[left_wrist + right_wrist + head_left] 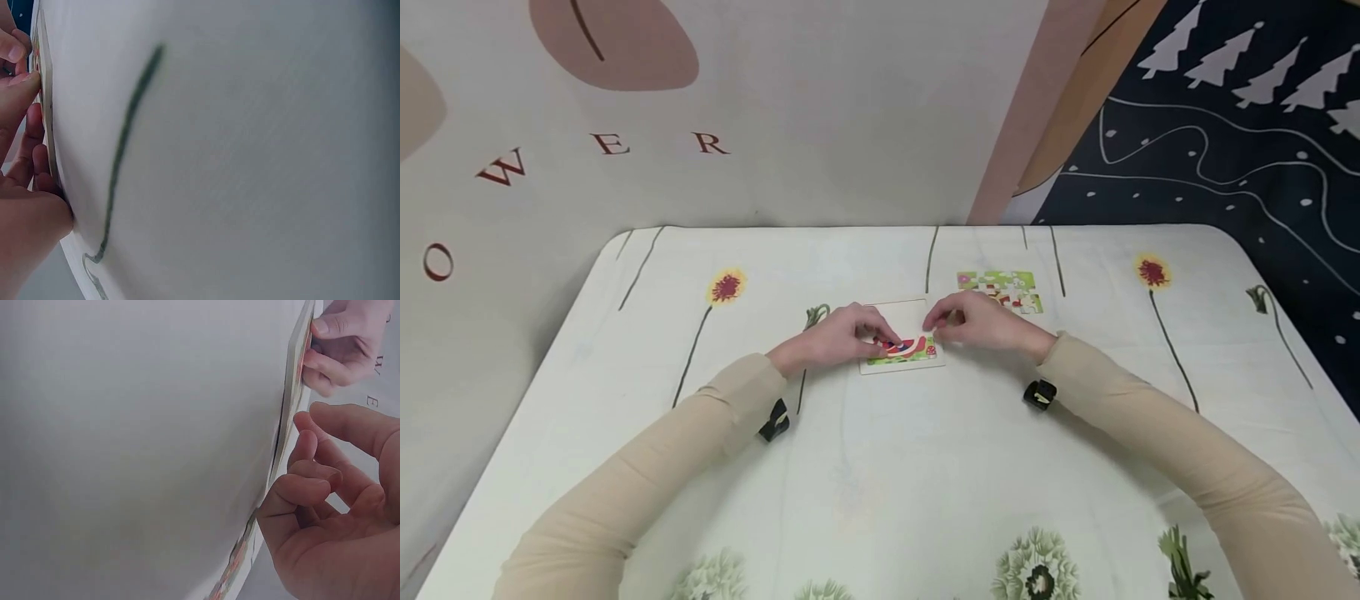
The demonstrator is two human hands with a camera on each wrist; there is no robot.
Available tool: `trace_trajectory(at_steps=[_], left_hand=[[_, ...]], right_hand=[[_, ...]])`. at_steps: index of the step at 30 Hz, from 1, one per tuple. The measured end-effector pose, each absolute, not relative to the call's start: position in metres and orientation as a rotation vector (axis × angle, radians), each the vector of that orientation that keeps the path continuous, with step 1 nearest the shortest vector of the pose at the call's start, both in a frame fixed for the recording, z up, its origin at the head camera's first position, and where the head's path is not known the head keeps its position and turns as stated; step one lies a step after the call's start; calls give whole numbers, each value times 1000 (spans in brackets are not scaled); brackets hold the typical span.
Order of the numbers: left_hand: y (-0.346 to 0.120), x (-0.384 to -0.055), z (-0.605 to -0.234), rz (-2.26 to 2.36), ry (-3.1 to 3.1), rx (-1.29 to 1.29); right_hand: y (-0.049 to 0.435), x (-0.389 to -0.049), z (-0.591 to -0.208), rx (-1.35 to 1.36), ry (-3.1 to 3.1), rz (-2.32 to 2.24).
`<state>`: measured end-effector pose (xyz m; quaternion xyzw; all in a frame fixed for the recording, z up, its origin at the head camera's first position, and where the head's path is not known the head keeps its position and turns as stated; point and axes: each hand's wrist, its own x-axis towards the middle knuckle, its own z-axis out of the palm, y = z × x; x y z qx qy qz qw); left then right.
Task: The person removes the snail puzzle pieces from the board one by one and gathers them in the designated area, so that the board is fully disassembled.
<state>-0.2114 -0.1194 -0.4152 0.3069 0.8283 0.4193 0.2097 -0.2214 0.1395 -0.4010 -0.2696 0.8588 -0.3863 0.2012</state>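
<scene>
A thin puzzle board point(901, 315) lies flat on the table, its upper part bare and pale. Colourful jigsaw pieces point(912, 353) in red, blue and green fill its lower part. My left hand point(842, 336) rests over the board's left side, thumb and fingertips touching these pieces. Beside the board's upper right edge is my right hand point(981, 321), its fingers loosely bent. In the right wrist view, the thumb and forefinger of the right hand point(344, 481) come close together with nothing visible between them.
Behind my right hand lies a group of joined green jigsaw pieces point(1017, 283), partly covered by the hand. The white tablecloth point(880, 467) has printed flowers and stems. A pale printed backdrop point(850, 125) rises along the table's far edge.
</scene>
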Motion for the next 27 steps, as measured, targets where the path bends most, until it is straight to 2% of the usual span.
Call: trace_trajectory(at_steps=[27], left_hand=[[-119, -212, -415, 1177, 2278, 851]], right_hand=[[133, -218, -397, -738, 2303, -1109]])
